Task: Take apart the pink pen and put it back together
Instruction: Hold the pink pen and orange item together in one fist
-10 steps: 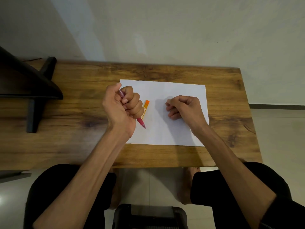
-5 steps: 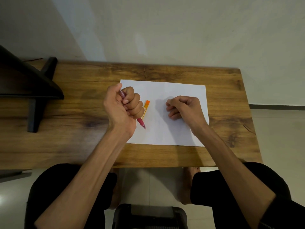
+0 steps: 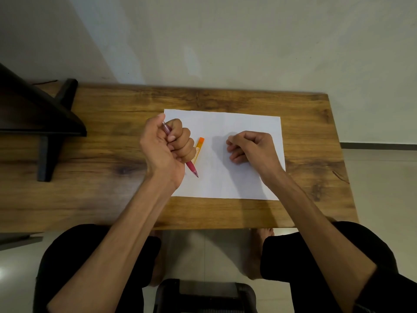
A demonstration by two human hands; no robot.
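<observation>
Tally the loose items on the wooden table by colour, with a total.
Pink: 1, the pink pen in the left hand
Orange: 1, the orange pen lying on the paper
White: 1, the sheet of paper
Total: 3

Desk point(image 3: 225, 213) seen as brown wood, grain and knots marked, satin sheen. Sheet point(image 3: 237, 177) at frame centre: white matt paper, smooth. Pink pen point(image 3: 191, 168): translucent glossy plastic. Orange pen point(image 3: 198, 148): plastic. Floor at bottom left: glossy tile.
</observation>
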